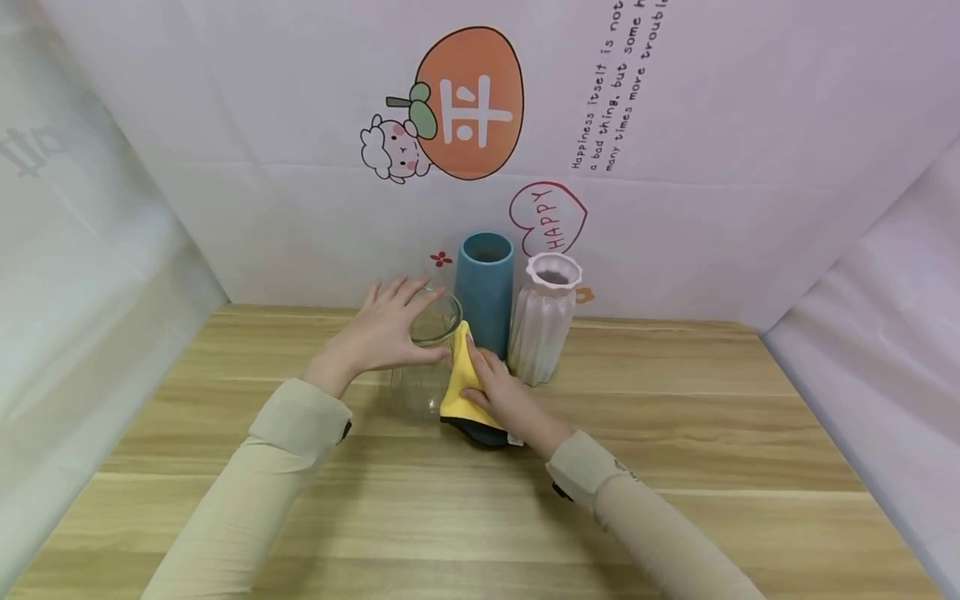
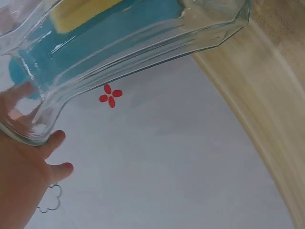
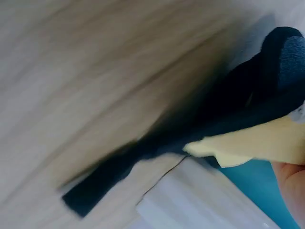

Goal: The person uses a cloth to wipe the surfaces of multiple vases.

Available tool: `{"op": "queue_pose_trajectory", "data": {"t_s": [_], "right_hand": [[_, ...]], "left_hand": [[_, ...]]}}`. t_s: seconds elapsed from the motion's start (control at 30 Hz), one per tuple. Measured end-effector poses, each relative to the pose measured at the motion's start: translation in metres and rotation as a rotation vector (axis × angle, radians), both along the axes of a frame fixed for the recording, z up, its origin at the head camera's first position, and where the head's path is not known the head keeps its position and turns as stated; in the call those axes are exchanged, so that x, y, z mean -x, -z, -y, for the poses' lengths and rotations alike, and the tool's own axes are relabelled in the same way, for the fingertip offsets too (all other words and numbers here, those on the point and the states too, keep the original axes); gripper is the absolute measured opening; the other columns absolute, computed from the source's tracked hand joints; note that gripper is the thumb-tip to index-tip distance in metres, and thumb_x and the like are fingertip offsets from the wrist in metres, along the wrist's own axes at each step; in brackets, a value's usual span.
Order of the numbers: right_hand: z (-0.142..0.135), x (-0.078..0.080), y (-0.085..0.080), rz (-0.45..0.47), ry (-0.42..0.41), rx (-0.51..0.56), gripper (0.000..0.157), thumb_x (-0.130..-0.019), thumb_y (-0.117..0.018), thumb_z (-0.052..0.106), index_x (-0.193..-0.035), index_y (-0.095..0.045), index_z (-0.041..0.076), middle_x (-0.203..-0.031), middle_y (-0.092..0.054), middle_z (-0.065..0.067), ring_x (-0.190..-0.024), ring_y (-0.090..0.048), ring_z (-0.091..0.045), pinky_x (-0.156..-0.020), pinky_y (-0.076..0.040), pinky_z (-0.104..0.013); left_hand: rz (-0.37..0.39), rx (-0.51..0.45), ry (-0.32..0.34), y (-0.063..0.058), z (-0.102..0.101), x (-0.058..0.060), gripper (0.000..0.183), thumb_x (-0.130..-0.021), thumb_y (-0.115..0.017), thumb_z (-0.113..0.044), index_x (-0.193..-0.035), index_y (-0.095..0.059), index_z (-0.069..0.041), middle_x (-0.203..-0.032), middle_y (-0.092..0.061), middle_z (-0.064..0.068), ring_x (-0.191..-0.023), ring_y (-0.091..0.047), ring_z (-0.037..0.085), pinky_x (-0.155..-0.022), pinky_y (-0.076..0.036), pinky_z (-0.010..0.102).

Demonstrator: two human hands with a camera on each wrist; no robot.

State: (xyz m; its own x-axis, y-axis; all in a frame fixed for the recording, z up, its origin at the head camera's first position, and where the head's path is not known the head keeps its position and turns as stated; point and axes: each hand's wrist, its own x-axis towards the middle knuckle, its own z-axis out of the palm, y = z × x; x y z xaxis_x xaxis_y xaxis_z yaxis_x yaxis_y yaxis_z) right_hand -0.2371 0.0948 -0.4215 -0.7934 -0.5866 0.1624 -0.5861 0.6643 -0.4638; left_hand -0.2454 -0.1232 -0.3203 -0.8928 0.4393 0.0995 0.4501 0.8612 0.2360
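A clear glass vase (image 1: 420,390) stands on the table with its rim tilted toward the blue vase. My left hand (image 1: 375,335) holds it round the neck, thumb in front and fingers spread behind the rim. In the left wrist view the angular glass body (image 2: 152,52) crosses the top, and some fingers show through it. My right hand (image 1: 512,407) grips a yellow cloth (image 1: 467,387) with a dark edge and underside, up against the right side of the glass vase. In the right wrist view the cloth's dark trim (image 3: 162,136) hangs down from the yellow part.
Just behind the cloth stands a tall blue vase (image 1: 483,287). A white fluted vase (image 1: 545,333) with a wavy rim is to its right. The wood-grain table (image 1: 420,517) ends at a printed white backdrop (image 1: 300,225), with more white sheeting on both sides.
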Motion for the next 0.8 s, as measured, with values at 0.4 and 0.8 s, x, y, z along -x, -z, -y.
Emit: {"op": "queue_pose_trajectory", "data": {"t_s": [0.4,0.8], "right_hand": [[-0.005,0.005,-0.002,-0.164,0.027,0.119,0.072,-0.093,-0.058,0.017,-0.152,-0.018,0.005,-0.136,-0.047,-0.023,-0.114,-0.059,-0.038,-0.092,-0.052,-0.045],[0.003,0.008,-0.021,-0.028,0.007,0.139,0.076,-0.098,-0.049,0.023,-0.154,0.000,0.007,-0.151,-0.028,-0.024,-0.128,-0.048,-0.038,-0.103,-0.045,-0.049]], "left_hand": [[0.084,0.085,-0.155,-0.010,-0.008,-0.007,0.089,-0.085,-0.048,-0.068,-0.152,-0.025,-0.015,-0.156,-0.023,0.021,-0.146,-0.017,0.043,-0.113,-0.006,0.070],[0.107,0.032,-0.052,-0.008,-0.003,-0.001,0.087,-0.085,-0.054,-0.063,-0.154,-0.021,-0.020,-0.162,-0.011,0.013,-0.148,-0.009,0.041,-0.116,-0.004,0.065]]}}
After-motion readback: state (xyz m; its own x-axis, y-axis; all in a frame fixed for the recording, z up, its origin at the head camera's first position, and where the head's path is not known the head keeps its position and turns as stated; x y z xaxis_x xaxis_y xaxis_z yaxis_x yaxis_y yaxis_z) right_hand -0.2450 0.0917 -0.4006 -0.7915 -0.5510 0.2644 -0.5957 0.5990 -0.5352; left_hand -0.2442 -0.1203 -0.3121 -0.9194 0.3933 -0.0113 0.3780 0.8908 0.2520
